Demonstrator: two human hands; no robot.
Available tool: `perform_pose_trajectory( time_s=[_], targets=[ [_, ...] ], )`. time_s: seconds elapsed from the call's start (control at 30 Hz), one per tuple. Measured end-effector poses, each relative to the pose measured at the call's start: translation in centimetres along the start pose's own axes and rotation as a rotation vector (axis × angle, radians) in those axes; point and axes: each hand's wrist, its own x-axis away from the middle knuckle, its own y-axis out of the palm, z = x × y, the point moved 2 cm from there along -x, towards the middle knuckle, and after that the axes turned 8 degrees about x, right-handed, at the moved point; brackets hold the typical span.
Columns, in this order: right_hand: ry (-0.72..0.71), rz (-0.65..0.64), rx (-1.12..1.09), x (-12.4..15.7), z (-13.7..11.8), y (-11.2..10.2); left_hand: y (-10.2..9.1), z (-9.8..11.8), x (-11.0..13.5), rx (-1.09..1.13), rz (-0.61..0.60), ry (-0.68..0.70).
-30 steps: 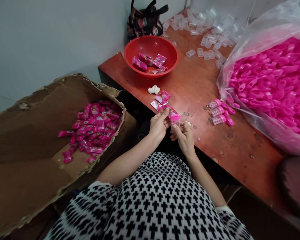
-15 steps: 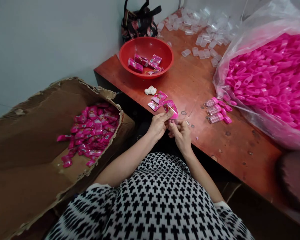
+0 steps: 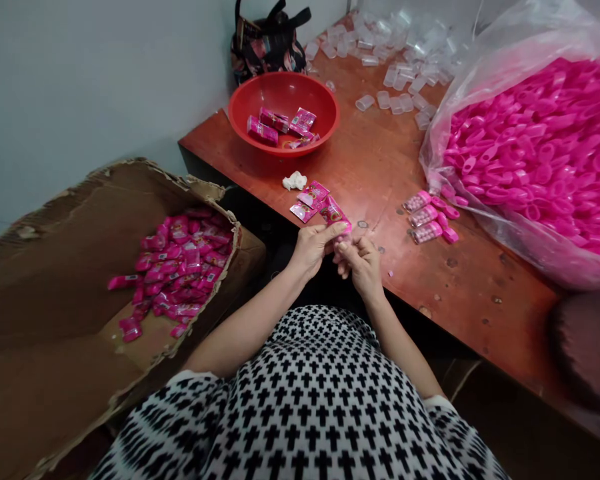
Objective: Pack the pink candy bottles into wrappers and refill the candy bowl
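Note:
My left hand [image 3: 312, 247] and my right hand [image 3: 361, 262] meet at the table's near edge, both pinched on a small pink packet [image 3: 336, 213] that sticks up between the fingers. Whatever sits inside the packet is hidden by my fingers. Two more flat pink packets [image 3: 307, 202] lie on the red-brown table [image 3: 480, 280] just beyond my hands, beside a small white wad [image 3: 294, 181]. Three filled clear tubes with pink caps [image 3: 427, 218] lie to the right of my hands.
A red bowl [image 3: 283, 90] with a few pink packets stands at the back. Several empty clear tubes [image 3: 400, 60] are scattered behind it. A plastic bag of pink caps [image 3: 535, 147] fills the right side. A torn cardboard box [image 3: 70, 320] with wrapped pink packets [image 3: 180, 260] sits at left. A dark bag [image 3: 267, 40] stands behind the bowl.
The packet has sunk lower between my fingers and my hands have closed in on it. The pink-capped tube seen one second ago no longer shows. The view has drifted slightly.

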Motion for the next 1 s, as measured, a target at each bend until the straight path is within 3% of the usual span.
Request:
perform_pose_trajectory(
  time_s=[0.07, 0.17, 0.3, 0.4, 0.5, 0.63, 0.73, 0.87, 1.0],
  targets=[
    [0.047, -0.066, -0.067, -0.1, 0.1, 0.0, -0.2, 0.1, -0.1, -0.005, -0.001, -0.014],
    [0.032, -0.062, -0.064, -0.2, 0.1, 0.0, -0.6, 0.6, -0.4, -0.051, -0.018, -0.027],
    [-0.068, -0.014, 0.038, 0.1, -0.1, 0.2, -1.1, 1.6, -0.3, -0.137, -0.134, -0.076],
    [-0.062, -0.051, -0.013, 0.5, -0.2, 0.5, -1.4, 2.0, 0.1, -0.150, -0.210, -0.111],
    [-0.019, -0.080, -0.091, 0.5, 0.0, 0.9, -1.4, 1.6, 0.4, -0.105, -0.155, -0.065],
    [-0.035, 0.004, -0.038, 0.3, 0.2, 0.9, -1.1, 0.6, 0.4, 0.000, -0.016, -0.005],
    [0.035, -0.053, -0.051, 0.5, 0.4, 0.7, -1.0, 0.3, 0.1, 0.074, 0.080, -0.008],
    [0.110, -0.046, 0.012, 0.6, 0.7, -1.4, -1.5, 0.7, -0.3, 0.124, 0.144, -0.026],
    [0.008, 0.151, 0.567, -1.0, 0.1, -5.8, -1.9, 0.5, -0.1, -0.049, 0.085, -0.099]
  ],
)
